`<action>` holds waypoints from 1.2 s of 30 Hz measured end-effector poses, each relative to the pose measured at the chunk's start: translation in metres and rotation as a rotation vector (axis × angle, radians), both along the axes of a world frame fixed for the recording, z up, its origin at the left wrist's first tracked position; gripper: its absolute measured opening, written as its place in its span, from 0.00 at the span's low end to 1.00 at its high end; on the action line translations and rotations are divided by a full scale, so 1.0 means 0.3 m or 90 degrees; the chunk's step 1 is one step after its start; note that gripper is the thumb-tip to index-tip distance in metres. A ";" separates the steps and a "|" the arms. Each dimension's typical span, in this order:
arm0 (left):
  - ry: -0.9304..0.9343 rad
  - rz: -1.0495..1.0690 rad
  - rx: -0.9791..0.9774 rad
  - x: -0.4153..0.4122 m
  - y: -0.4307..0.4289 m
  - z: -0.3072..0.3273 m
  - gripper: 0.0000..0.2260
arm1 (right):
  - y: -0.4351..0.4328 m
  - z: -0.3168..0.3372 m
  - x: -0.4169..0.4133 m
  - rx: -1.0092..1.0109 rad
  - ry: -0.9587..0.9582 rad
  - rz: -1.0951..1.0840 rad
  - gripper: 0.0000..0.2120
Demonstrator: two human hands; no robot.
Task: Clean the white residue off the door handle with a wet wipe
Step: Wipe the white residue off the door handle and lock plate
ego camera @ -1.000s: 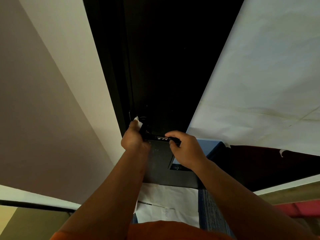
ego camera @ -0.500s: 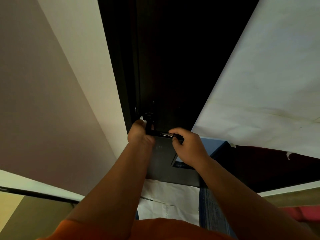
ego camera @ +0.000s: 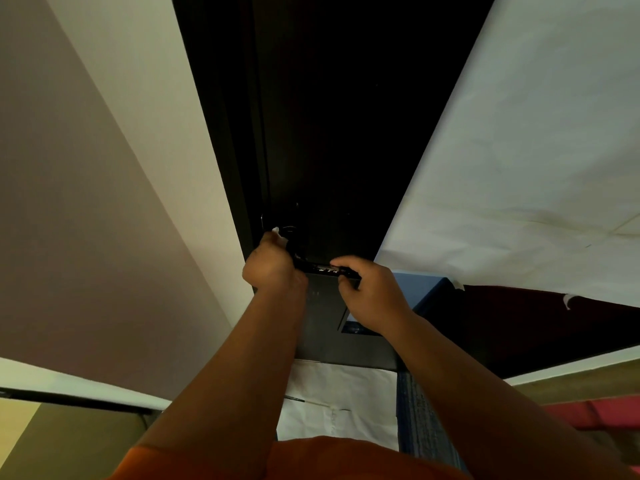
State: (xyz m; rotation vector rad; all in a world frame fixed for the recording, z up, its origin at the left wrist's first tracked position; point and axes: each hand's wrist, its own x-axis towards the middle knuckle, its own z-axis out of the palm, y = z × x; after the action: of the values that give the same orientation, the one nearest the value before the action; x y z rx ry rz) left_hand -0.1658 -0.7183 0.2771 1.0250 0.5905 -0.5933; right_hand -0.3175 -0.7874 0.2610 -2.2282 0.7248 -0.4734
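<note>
Head view: nearest, an orange shirt [ego camera: 329, 459] is being shown at the bottom edge, and both forearms are being stretched away toward a dark door [ego camera: 329, 133]. Just beyond the shirt, white paper [ego camera: 339, 393] is lying on the floor. Farther off, the handle [ego camera: 311, 264] is being pinched at its right end between the thumb and curled forefinger of the right hand [ego camera: 372, 292]. At its left end, by the door's edge, the wipe [ego camera: 277, 232] is being gripped in the curled fingers of the left hand [ego camera: 273, 268]; only a white corner is showing above the knuckles. Residue [ego camera: 327, 269] is showing on the handle between the hands.
</note>
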 end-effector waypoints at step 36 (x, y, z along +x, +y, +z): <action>-1.230 -0.471 0.607 -0.038 0.100 -0.002 0.07 | -0.020 -0.013 -0.044 0.158 -0.075 -0.083 0.18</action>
State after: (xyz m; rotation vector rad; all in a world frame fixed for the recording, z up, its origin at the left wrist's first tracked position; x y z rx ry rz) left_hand -0.1773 -0.6883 0.2766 2.1248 -1.4172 0.3292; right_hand -0.3307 -0.7933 0.2571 -1.9145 0.8221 -0.5423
